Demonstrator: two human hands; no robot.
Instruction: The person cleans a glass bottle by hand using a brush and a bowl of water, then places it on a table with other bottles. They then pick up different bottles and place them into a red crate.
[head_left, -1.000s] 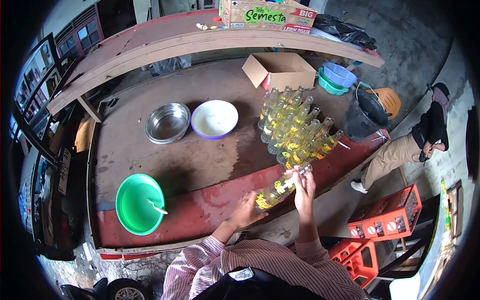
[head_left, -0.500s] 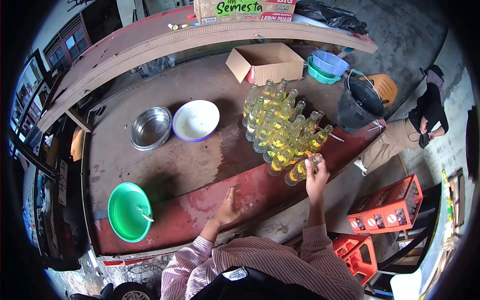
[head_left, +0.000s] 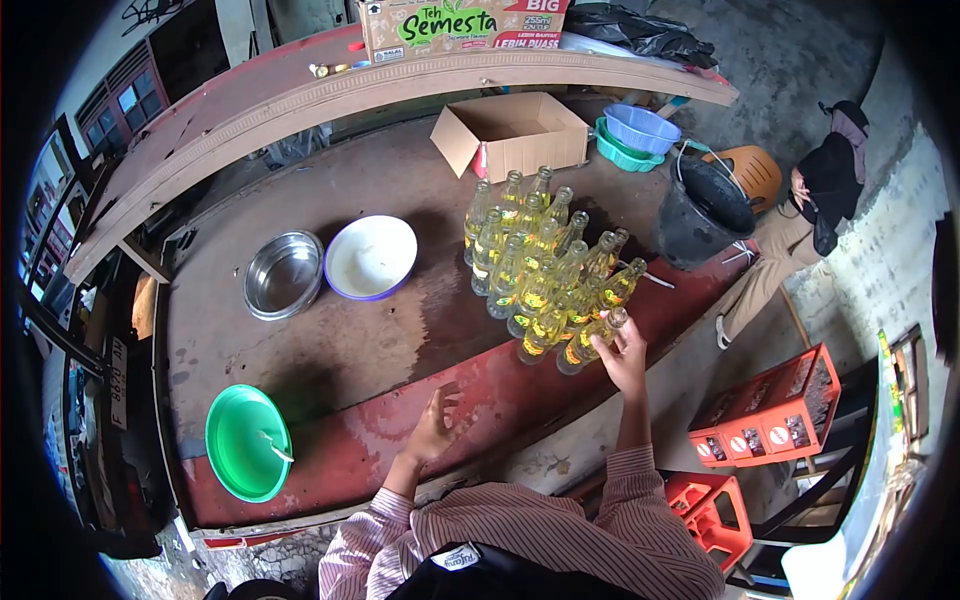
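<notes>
Several clear glass bottles with yellow labels (head_left: 535, 262) stand upright in a tight group on the table, right of the middle. My right hand (head_left: 624, 358) has its fingers round the neck of the bottle nearest me (head_left: 582, 350), at the front right corner of the group. That bottle stands close beside the others. My left hand (head_left: 437, 425) hangs over the red front strip of the table (head_left: 375, 425), left of the bottles. It holds nothing, and its fingers are apart.
A green basin (head_left: 247, 443), a steel bowl (head_left: 283, 275) and a white bowl (head_left: 371, 257) lie left. Behind the bottles are an open carton (head_left: 545, 145) and blue basket (head_left: 641, 128). A black bucket (head_left: 700, 215), a seated person (head_left: 800, 225) and red crates (head_left: 770, 410) are at right.
The view has shifted slightly. My right hand stays at the same bottle's neck, which now stands a little closer to the group. My left hand is still raised, its fingers more upward.
</notes>
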